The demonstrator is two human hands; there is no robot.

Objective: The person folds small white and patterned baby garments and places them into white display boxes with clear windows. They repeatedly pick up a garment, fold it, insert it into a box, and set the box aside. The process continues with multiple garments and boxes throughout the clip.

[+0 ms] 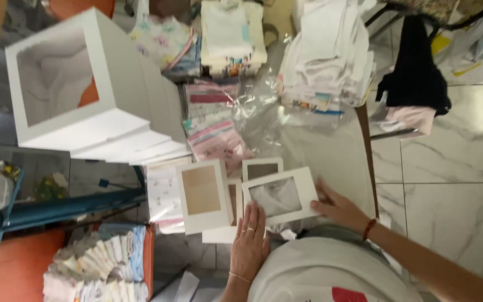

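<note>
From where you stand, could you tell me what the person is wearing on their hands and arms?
Both arms are bare, with no sleeves showing. The left hand has a ring on one finger and a thin bracelet at the wrist. The right hand has a red band around its wrist.

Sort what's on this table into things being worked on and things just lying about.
In hand: small window box, held by left hand and right hand; other window boxes.

Lying about: big white boxes, folded baby clothes, clear wrap, black cloth.
</note>
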